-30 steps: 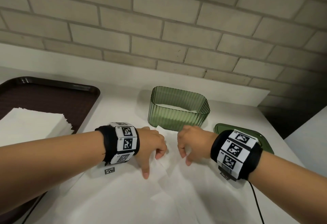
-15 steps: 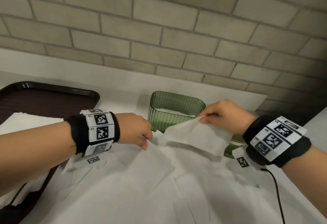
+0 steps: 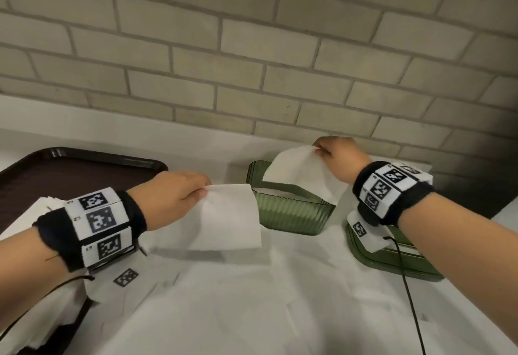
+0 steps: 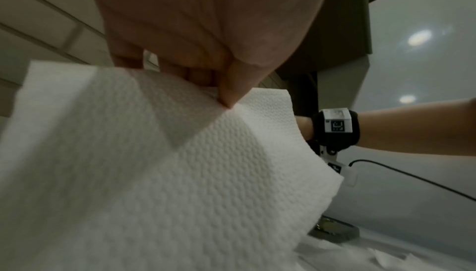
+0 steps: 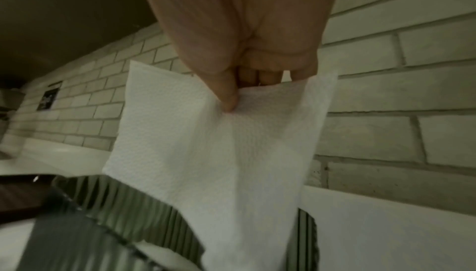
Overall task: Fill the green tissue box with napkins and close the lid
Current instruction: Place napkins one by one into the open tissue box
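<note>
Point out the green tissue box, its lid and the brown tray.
green tissue box (image 3: 291, 214), head view, on its ribbed front wall.
lid (image 3: 392, 266), head view, on its near rim, right of the box.
brown tray (image 3: 84, 175), head view, on its bare dark floor.

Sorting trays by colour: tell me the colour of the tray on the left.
Dark brown tray, clearest in the head view.

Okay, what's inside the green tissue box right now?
Through the open top of the green tissue box, white napkins lie low inside. The napkin pinched by the right hand hangs over the right part of the opening, hiding what lies under it. How many are inside cannot be told.
</note>
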{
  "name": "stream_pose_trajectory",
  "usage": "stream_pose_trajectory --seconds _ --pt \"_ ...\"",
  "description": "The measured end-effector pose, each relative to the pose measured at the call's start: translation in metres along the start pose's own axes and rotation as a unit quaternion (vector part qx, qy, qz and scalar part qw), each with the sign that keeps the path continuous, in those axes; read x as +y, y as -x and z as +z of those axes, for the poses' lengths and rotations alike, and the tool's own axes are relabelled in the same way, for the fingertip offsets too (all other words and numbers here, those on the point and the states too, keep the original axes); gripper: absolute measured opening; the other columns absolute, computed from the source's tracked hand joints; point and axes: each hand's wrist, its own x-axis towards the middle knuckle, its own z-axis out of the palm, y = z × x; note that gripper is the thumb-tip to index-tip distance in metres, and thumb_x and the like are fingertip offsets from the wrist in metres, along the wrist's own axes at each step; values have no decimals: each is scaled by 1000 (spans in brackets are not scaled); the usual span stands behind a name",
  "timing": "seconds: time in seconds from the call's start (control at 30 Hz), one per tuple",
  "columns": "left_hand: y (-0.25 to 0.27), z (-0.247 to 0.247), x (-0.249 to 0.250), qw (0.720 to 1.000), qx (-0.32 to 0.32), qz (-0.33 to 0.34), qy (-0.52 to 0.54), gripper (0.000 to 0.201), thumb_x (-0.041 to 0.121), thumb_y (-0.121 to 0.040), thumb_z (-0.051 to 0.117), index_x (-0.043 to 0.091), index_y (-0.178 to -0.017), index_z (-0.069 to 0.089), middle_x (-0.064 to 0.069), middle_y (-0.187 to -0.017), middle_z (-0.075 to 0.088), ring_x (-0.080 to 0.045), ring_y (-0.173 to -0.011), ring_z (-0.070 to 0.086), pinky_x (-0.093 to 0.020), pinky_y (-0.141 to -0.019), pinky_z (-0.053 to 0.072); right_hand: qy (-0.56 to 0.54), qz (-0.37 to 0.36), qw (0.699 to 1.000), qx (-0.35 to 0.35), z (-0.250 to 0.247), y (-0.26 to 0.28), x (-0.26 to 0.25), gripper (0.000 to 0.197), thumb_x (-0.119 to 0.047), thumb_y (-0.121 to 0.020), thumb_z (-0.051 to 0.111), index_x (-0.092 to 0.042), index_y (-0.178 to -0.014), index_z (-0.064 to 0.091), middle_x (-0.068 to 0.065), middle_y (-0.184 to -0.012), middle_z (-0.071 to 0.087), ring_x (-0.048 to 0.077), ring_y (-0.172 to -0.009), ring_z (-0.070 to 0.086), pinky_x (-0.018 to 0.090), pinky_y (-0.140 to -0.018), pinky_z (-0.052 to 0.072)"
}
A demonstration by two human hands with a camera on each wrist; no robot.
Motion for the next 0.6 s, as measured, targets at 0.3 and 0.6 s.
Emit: stream_pose_trajectory --seconds 0.3,0.6 --pt "7 -24 -23 991 89 -46 93 24 38 -84 33 24 -70 47 5 -71 51 -6 -74 50 -25 -65 36 110 30 966 -231 31 -34 -20 34 -17 -98 40 -6 -128 54 11 -132 54 27 -121 50 29 -97 39" --pt "-39 -29 4 980 110 -54 158 20 28 -80 31 21 -68 46 4 -70 49 -2 -70 48 -27 -67 33 153 28 940 -305 59 -36 -19 52 -22 -95 49 -13 -145 34 9 -146 40 27 -131 43 34 -106 38"
